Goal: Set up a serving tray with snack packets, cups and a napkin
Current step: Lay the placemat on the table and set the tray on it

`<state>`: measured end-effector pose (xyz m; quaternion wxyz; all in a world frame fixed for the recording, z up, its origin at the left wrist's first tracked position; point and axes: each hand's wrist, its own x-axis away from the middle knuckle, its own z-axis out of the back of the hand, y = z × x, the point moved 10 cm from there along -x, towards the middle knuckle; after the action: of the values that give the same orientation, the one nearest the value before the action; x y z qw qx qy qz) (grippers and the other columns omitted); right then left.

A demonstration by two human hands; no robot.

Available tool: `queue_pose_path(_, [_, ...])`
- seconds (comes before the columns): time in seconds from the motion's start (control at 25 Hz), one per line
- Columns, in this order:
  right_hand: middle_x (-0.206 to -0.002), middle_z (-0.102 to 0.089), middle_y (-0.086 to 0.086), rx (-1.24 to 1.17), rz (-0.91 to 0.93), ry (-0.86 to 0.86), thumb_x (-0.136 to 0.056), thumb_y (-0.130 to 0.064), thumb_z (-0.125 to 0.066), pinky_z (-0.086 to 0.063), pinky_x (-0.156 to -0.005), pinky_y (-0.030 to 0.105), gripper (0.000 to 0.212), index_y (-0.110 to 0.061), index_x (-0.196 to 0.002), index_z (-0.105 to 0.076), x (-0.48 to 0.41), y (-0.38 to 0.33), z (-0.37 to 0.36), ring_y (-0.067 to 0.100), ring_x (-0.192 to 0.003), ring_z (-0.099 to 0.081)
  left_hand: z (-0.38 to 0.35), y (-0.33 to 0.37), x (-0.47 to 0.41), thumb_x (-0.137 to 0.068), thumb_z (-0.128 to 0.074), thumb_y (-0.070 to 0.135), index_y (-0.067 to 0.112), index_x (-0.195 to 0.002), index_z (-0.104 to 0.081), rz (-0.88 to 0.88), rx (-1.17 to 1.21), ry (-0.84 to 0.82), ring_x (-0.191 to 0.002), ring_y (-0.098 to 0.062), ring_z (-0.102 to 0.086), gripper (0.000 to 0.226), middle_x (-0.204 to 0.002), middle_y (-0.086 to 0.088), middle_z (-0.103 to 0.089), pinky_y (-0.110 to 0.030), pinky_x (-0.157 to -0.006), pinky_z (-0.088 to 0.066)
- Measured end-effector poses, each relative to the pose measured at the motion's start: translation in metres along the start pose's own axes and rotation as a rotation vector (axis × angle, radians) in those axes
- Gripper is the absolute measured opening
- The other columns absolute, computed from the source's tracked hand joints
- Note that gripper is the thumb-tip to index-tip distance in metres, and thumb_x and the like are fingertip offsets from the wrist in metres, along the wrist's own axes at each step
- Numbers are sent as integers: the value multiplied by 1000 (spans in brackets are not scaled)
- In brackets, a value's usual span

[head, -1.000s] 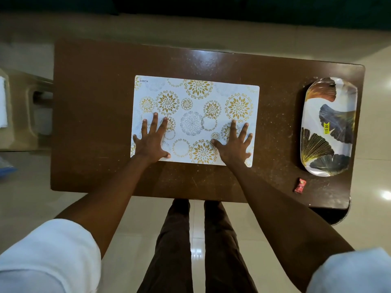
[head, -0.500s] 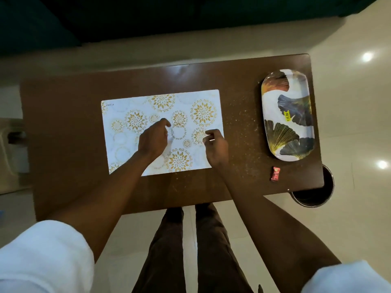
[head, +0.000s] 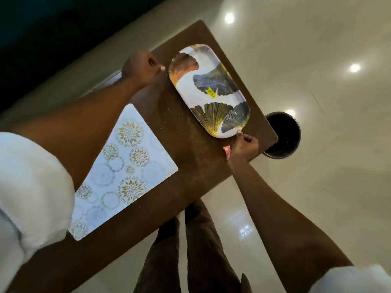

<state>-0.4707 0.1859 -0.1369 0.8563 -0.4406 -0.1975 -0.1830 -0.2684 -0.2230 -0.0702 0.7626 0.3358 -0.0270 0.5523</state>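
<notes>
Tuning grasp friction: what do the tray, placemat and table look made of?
Tray: probably melamine or plastic, glossy printed leaf pattern, thin raised rim, yellow sticker.
Placemat: thin flat sheet, likely plastic or coated paper, printed gold medallions.
Table: brown wood or laminate, semi-gloss, speckled with scuffs or crumbs.

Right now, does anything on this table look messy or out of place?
Yes. Pale crumbs or specks are scattered over the brown table between the placemat and the tray. The tray carries a yellow sticker. A small red wrapper lies loose by the right hand.
</notes>
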Motion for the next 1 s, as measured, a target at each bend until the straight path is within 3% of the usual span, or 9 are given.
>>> queue_pose_path(0.12, [-102,-75,9,-107,-126,34,-87,-22,-83,-64,-79,34,27,-10,-109,-71,-26,22,8,25,-93,-73,-24,36,-43,-87,-74,48,11,-117,-72,-57,-49,-50,-110,-32,-68,47,-116,-15,-73,-39,-87,-52])
queue_pose_path(0.28, [-98,-75,8,-177,-269,-58,-87,-18,-84,-64,-74,31,32,-10,-114,-70,-39,43,-10,18,-83,-71,-59,63,-79,-92,-70,45,0,-127,-63,-96,-87,-142,-117,-44,-63,58,-125,-28,-65,-49,-98,-53])
queue_pose_path(0.44, [-112,-76,16,-283,-338,-190,-90,-12,-80,-63,-92,42,35,-3,-121,-68,-38,50,-32,26,-103,-75,-69,77,-101,-96,-67,32,4,-121,-71,-140,-75,-112,-112,-33,-67,37,-120,-18,-71,-41,-96,-55])
queue_pose_path(0.56, [-118,-74,17,-303,-336,-239,-91,-8,-77,-61,-97,45,35,-1,-124,-67,-38,46,-43,29,-113,-72,-74,75,-113,-97,-66,26,2,-117,-74,-123,-69,-98,-107,-28,-66,32,-119,-18,-72,-43,-98,-56])
queue_pose_path(0.76, [-119,-73,19,-305,-358,-225,-92,-4,-75,-64,-86,40,31,0,-122,-67,-41,45,-49,29,-113,-72,-74,53,-120,-92,-73,19,6,-118,-75,-30,-26,-41,-113,-29,-68,29,-121,-14,-73,-43,-100,-57])
queue_pose_path(0.88, [-119,-73,19,-333,-332,-244,-93,-3,-73,-63,-74,32,30,1,-122,-66,-47,41,-45,29,-111,-71,-67,36,-108,-89,-77,16,0,-116,-74,0,121,-43,-96,-24,-68,31,-116,-21,-74,-44,-95,-59])
queue_pose_path(1.0, [-115,-72,17,-318,-262,-277,-93,-2,-72,-63,-74,33,30,0,-122,-65,-51,28,-45,28,-109,-71,-51,11,-83,-89,-77,12,-5,-115,-72,34,198,-22,-88,-21,-64,31,-112,-26,-73,-44,-89,-60])
